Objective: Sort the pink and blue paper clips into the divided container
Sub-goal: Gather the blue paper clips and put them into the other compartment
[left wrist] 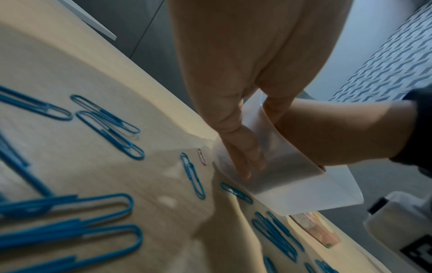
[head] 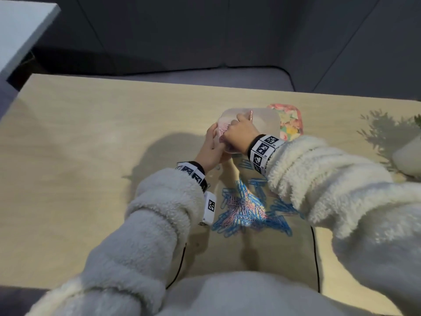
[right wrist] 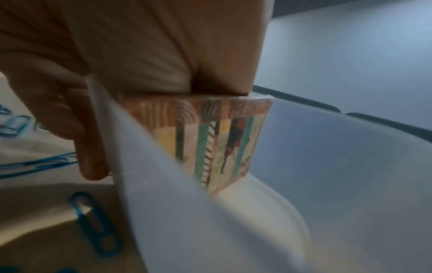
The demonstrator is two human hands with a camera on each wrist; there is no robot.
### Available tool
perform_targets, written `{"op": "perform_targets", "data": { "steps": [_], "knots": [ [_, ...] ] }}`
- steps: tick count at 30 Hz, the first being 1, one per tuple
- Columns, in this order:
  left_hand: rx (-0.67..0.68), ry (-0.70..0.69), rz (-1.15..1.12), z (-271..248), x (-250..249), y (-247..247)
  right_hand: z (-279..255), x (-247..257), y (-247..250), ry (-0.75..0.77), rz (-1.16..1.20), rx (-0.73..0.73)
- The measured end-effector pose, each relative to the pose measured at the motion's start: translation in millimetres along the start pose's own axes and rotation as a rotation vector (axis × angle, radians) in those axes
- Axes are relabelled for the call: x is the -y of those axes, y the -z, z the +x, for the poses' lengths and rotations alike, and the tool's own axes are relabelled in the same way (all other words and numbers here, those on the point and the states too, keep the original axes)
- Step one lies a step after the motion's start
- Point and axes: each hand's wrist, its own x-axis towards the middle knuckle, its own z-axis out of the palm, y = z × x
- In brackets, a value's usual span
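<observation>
Gripping container: both hands, seemingly

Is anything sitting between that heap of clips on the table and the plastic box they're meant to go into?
Only the person's own hands. The left hand holds the near wall of the container and the right hand reaches into it, both just beyond the clip pile. The lid is off; nothing else visible blocks the way.

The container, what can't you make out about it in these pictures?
- Head view: the divider and near wall of the container are covered by the right hand and left hand.
- Right wrist view: the inside is blurred, so no clips can be told.
- Left wrist view: the right hand's grip is hidden behind the wall.
</observation>
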Motion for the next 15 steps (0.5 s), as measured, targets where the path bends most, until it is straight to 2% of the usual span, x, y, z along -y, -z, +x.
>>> {"op": "perform_targets", "data": {
  "steps": [5,9,12,15],
  "knots": [
    [0.010,0.041,-0.034,9,3,1,-2,-10,5,-0.032,0.125,-0.079],
    [-0.038,0.049,-0.036,14,-5,-2,-11,-25,8,-0.085,0.533,-0.158],
    [-0.057,0.038,-0.013,20,-12,-4,-23,-30,10,-0.120,0.658,-0.288],
    [-0.068,0.065,0.028,30,-16,-3,-42,-34,4,-0.256,0.717,-0.430]
  ]
}}
